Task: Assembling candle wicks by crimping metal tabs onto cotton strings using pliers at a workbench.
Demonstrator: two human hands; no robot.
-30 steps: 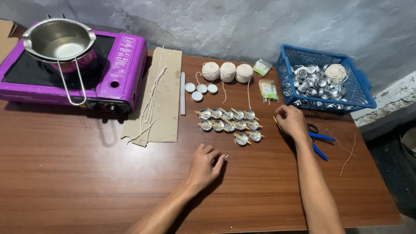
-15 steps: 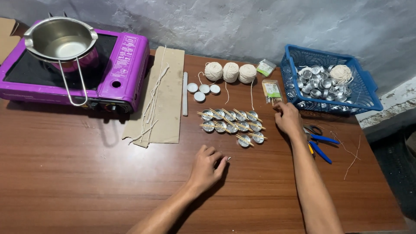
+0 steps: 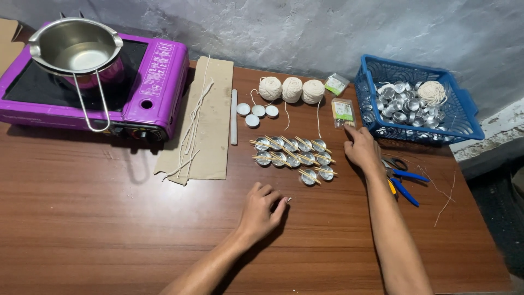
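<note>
Moved: right hand [image 3: 362,148], fingers curled, now touching clear toothpick packet [image 3: 342,112]; pinch one stick cleanly. Left hand [image 3: 258,211] loosely pinches small metal cup [image 3: 287,200], near side.

Surface: brown wooden table [image 3: 109,229]. Items resting on it: purple stove [image 3: 93,82] at far left; cardboard strip [image 3: 204,123]; three string balls [image 3: 292,89]; two rows of metal cups [image 3: 292,152] at centre; blue basket [image 3: 417,101] at far right; blue-handled pliers [image 3: 401,180].
</note>
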